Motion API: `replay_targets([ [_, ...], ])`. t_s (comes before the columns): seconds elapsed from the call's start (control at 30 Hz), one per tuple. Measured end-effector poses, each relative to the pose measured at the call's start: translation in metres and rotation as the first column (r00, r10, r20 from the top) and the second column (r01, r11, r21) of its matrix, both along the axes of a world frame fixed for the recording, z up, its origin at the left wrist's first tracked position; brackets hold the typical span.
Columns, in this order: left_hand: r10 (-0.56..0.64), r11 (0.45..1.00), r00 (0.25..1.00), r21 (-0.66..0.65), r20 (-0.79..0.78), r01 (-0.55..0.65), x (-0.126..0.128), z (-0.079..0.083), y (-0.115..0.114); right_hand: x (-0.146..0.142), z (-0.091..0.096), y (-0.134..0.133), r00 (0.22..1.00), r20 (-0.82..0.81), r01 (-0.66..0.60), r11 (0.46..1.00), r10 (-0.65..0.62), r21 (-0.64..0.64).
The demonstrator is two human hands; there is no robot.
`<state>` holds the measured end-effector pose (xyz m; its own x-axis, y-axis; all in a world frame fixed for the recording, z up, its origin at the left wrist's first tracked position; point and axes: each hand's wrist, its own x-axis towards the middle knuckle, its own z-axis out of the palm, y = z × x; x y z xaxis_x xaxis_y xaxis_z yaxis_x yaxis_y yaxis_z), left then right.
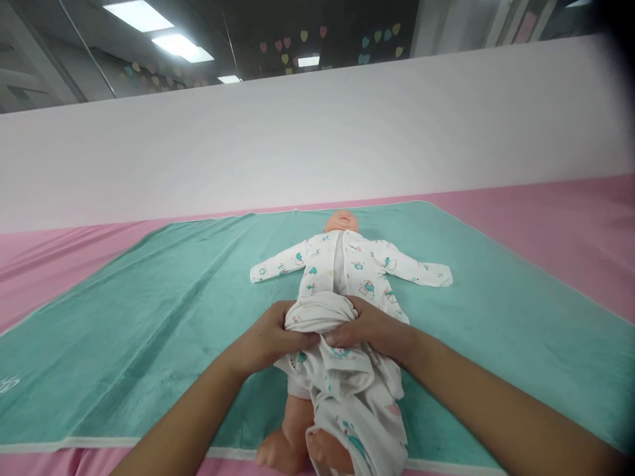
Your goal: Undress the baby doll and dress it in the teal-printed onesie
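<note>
Doll on back, head farthest from me, on teal mat over pink sheet; white wall beyond head. White printed jacket on torso, sleeves stretched out both sides. White printed lower garment bunched over hips; one doll leg bare below cloth, other showing at garment opening. Left hand and right hand each pinch gathered fold, thumbs on near side; other fingers mostly hidden.
</note>
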<state>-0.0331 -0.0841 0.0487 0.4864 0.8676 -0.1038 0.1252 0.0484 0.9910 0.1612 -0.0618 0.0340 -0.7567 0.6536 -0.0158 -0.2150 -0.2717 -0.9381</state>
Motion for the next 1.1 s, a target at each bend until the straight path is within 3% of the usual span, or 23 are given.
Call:
replay_targets([
  [0.17,0.071,0.997,0.988,-0.053,0.137,-0.064,0.000,-0.004,0.003,-0.001,0.008,-0.002,0.997,0.071,-0.042,0.994,0.035,0.103],
  [0.4,0.019,0.993,0.969,-0.114,0.246,0.009,-0.004,-0.008,0.003,0.002,0.013,-0.002,0.985,0.137,-0.126,0.981,0.105,0.150],
  [0.6,0.013,0.994,0.969,-0.111,0.245,0.015,-0.004,-0.008,0.004,0.002,0.011,-0.003,0.988,0.124,-0.119,0.977,0.098,0.175],
  [0.97,-0.090,0.992,0.978,-0.070,0.187,0.105,-0.002,-0.008,0.003,0.000,0.002,-0.002,1.000,0.017,-0.023,0.995,0.021,0.095],
  [1.1,-0.051,0.998,0.991,-0.024,0.122,0.054,-0.002,-0.007,0.001,0.000,0.003,-0.003,1.000,0.016,-0.026,0.995,0.025,0.095],
])
